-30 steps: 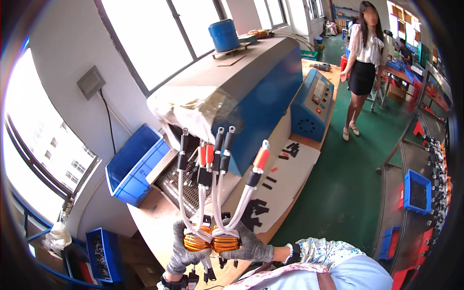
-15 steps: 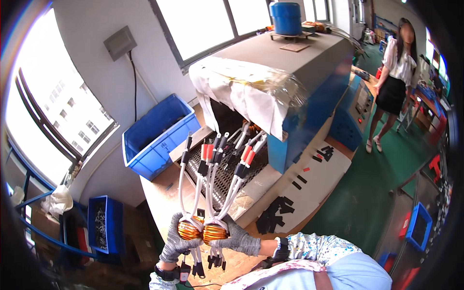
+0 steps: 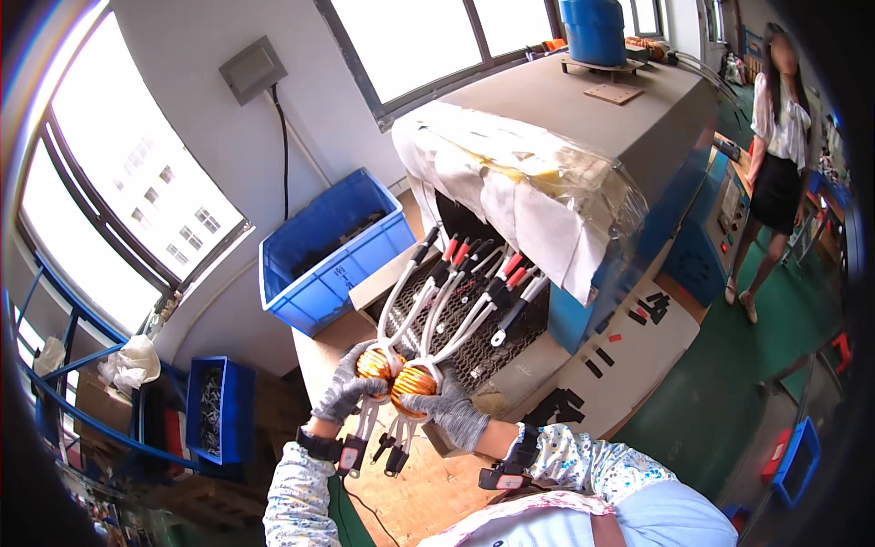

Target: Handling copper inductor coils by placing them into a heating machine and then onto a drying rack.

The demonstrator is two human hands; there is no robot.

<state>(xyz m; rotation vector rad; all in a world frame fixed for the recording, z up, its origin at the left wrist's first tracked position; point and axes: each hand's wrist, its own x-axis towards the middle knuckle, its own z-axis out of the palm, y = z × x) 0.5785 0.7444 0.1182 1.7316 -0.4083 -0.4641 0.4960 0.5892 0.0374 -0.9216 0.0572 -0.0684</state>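
Note:
My left hand, in a grey glove, is closed around a copper-wound ring coil. A second copper-wound coil sits against it, with my gloved right hand closed on its right side. From both coils, long white leads fan away from me over a metal mesh belt. Black and red sleeves and metal lugs cover their far ends, which lie at the mouth of a tunnel machine. Shorter leads with black ends hang toward me below the coils.
White cloth and clear film drape over the tunnel mouth. A blue crate stands left of the belt. Black sleeve pieces lie on a white board at right. A person stands at the far right.
Both hands have carried the coils forward to the belt's near end, and the leads now lean lower over the mesh toward the tunnel. My view has swung slightly left.

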